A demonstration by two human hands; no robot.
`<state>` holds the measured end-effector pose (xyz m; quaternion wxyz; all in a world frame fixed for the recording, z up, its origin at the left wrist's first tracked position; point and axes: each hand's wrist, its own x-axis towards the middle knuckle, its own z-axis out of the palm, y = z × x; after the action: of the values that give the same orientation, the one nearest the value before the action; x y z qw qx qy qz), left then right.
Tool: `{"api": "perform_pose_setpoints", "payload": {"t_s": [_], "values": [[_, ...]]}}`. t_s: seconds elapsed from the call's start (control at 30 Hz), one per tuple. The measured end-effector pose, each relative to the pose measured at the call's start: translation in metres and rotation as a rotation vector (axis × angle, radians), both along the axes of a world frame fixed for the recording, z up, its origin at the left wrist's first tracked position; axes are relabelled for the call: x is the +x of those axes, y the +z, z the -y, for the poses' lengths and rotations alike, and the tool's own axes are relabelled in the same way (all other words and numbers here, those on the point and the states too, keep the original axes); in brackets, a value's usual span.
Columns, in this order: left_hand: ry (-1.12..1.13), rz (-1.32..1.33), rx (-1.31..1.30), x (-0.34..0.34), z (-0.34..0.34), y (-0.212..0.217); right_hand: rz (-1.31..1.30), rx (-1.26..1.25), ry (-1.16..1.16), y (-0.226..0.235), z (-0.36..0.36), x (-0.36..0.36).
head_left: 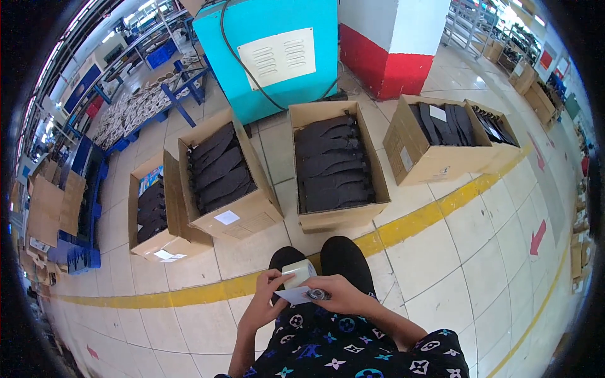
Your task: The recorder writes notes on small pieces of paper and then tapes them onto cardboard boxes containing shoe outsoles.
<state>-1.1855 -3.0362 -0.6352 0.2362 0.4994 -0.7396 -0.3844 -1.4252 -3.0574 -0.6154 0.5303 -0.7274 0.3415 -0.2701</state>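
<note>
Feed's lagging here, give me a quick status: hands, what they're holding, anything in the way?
Left hand holds tape roll and white slip. Right hand grips small dark object, kind unclear. Open boxes of black pieces ahead; nothing between hands.

Five open cardboard boxes [334,217] of dark pieces, two hands [268,293], one tape roll [299,272], perhaps one paper slip [293,295].

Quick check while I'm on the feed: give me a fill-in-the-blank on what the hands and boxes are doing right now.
1. The left hand holds a roll of ____.
2. The right hand pinches a white ____ against the roll.
3. The open boxes hold ____ flat pieces.
4. A ____ line crosses the floor before the boxes.

Missing: tape; label; black; yellow
</note>
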Motion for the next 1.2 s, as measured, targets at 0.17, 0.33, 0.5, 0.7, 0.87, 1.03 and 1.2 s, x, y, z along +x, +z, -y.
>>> {"api": "perform_pose_setpoints", "payload": {"t_s": [0.17,0.33,0.5,0.7,0.87,1.03,1.2], "values": [[0.069,-0.28,-0.021,0.005,0.0,0.0,0.036,0.072,0.008,0.011,-0.001,0.002],[-0.021,-0.481,0.253,0.012,-0.012,-0.003,0.081,0.063,0.028,0.012,-0.003,0.003],[0.068,-0.563,0.437,-0.006,-0.011,-0.006,0.033,0.02,0.172,0.017,0.0,-0.007],[0.203,-0.736,0.495,-0.018,-0.011,-0.013,-0.079,0.049,0.144,0.012,-0.009,-0.013],[0.096,-0.668,0.276,-0.009,-0.007,-0.024,-0.07,0.042,0.13,0.006,-0.017,-0.018],[0.061,-0.312,-0.044,-0.033,-0.008,0.013,0.088,0.277,-0.002,0.007,-0.002,-0.041],[-0.155,-0.175,-0.193,-0.048,0.008,0.018,0.559,0.479,-0.822,-0.022,0.048,-0.064]]}}
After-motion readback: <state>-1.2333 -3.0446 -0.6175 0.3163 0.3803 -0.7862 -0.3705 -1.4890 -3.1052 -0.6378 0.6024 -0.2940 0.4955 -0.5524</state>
